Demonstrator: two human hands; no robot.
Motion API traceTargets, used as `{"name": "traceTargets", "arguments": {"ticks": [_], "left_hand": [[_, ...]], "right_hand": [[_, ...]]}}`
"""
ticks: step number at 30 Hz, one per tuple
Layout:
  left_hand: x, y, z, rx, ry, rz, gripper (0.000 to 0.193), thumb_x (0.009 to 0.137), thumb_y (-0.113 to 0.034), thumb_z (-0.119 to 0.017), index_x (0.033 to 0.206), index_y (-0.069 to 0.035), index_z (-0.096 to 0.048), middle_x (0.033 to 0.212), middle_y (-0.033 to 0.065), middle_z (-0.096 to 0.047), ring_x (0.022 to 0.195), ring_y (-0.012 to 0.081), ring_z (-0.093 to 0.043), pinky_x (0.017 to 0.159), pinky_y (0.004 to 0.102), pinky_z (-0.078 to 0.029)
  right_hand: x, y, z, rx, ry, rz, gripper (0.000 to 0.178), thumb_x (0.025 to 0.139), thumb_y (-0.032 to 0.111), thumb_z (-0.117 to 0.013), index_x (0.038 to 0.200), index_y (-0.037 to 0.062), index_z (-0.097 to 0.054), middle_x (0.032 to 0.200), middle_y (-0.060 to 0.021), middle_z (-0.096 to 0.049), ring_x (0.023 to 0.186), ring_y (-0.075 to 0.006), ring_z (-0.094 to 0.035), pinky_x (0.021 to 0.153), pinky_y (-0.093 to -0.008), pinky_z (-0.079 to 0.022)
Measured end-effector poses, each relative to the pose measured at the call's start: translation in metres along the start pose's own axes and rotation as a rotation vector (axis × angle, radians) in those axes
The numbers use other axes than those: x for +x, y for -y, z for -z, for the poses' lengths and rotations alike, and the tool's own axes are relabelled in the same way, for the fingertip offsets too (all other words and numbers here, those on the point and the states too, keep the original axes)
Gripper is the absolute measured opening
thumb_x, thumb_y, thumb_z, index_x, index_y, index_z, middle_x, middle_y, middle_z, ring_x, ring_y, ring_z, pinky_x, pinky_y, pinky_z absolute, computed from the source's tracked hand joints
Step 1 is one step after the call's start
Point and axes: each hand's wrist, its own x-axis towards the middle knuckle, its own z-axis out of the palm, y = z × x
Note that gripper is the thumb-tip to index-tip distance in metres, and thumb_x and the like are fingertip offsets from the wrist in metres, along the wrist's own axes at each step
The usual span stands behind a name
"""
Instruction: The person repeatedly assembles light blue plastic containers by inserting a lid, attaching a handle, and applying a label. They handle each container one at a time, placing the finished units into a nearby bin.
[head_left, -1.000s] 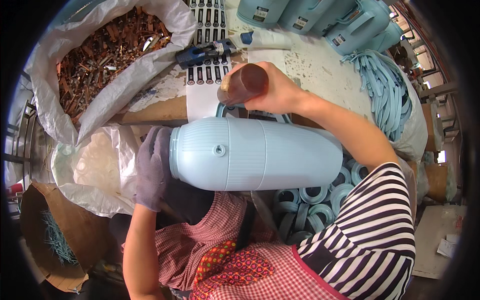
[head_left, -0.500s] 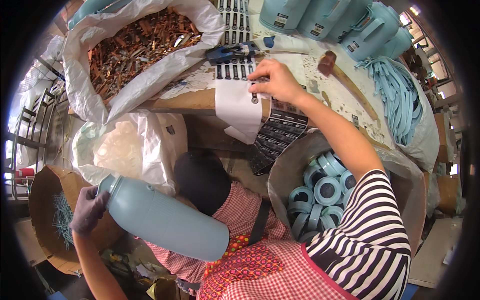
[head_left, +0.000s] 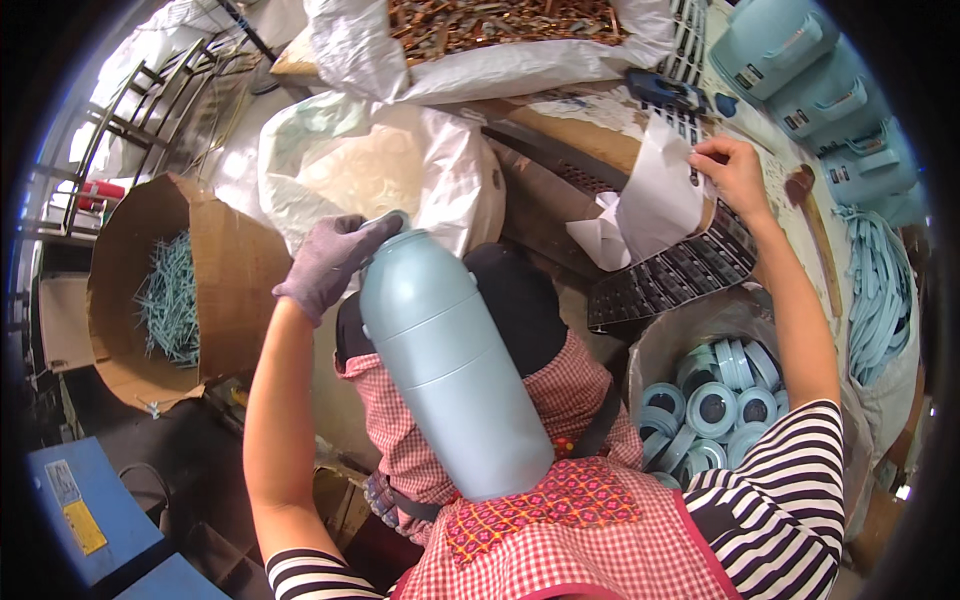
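Light-blue flask body (head_left: 455,370) is held tilted over the lap, its neck end directed forward and slightly to the left, its base end at the red-checked apron (head_left: 650,545); whether base and apron touch cannot be determined. The neck is gripped by the gloved left hand (head_left: 335,260), with the fingers closed around the rim. A small dark label (head_left: 694,176) is pinched between thumb and forefinger of the bare right hand (head_left: 735,178), at the edge of a curled white sheet (head_left: 660,195); whether the sheet is also pinched cannot be told. Black label sheets (head_left: 675,278) are seen hanging just below that sheet. Light-blue rings (head_left: 712,410) are contained in a lined bag near the right forearm. A mallet (head_left: 822,245) is laid on the worktable beyond the right hand, with light-blue jugs (head_left: 775,45) stood farther along and light-blue strips (head_left: 880,295) heaped nearby. On the left, translucent pieces (head_left: 365,178) are held in a white bag, and thin blue sticks (head_left: 170,300) in a cardboard box (head_left: 240,290). Copper-coloured scraps (head_left: 510,22) are contained in a white sack at the far edge.
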Motion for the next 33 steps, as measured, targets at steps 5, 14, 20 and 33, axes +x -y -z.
{"name": "traceTargets", "arguments": {"ticks": [5, 14, 20, 33], "left_hand": [[-0.031, 0.025, -0.018, -0.257, -0.39, -0.206, 0.048, 0.088, -0.036, -0.072, 0.116, 0.002, -0.065, 0.094, 0.0081, -0.069, 0.08, 0.0128, -0.061, 0.069, 0.0266, -0.05], [-0.089, 0.055, -0.079, -0.538, -0.54, -0.406, 0.032, 0.092, -0.006, -0.067, 0.121, 0.005, -0.058, 0.134, 0.0149, -0.056, 0.112, 0.0183, -0.058, 0.098, 0.0305, -0.047], [-0.095, 0.059, -0.086, -0.662, -0.543, -0.341, 0.032, 0.094, -0.011, -0.066, 0.12, 0.005, -0.058, 0.134, 0.0165, -0.056, 0.119, 0.0216, -0.055, 0.104, 0.0347, -0.042], [-0.101, 0.053, -0.083, -0.718, -0.519, -0.366, 0.03, 0.093, -0.004, -0.063, 0.121, 0.006, -0.056, 0.134, 0.0143, -0.056, 0.116, 0.019, -0.056, 0.101, 0.0323, -0.045]], "right_hand": [[-0.01, 0.019, -0.008, 0.018, -0.074, -0.096, 0.01, 0.082, 0.007, -0.078, 0.086, -0.0008, -0.074, 0.074, -0.0003, -0.07, 0.068, -0.0056, -0.059, 0.064, -0.0224, -0.046], [-0.033, 0.015, -0.002, -0.133, -0.084, -0.039, 0.009, 0.08, 0.006, -0.075, 0.082, -0.0006, -0.069, 0.093, -0.01, -0.074, 0.09, -0.0167, -0.067, 0.083, -0.0316, -0.052], [-0.013, 0.022, 0.007, -0.125, -0.096, 0.113, 0.019, 0.077, 0.013, -0.08, 0.091, 0.0021, -0.073, 0.095, -0.0075, -0.071, 0.086, -0.0162, -0.065, 0.079, -0.0316, -0.048], [-0.021, 0.006, -0.005, -0.084, -0.189, 0.061, 0.011, 0.078, 0.008, -0.078, 0.085, -0.001, -0.075, 0.08, -0.0061, -0.071, 0.072, -0.0102, -0.062, 0.067, -0.0257, -0.047]]}}
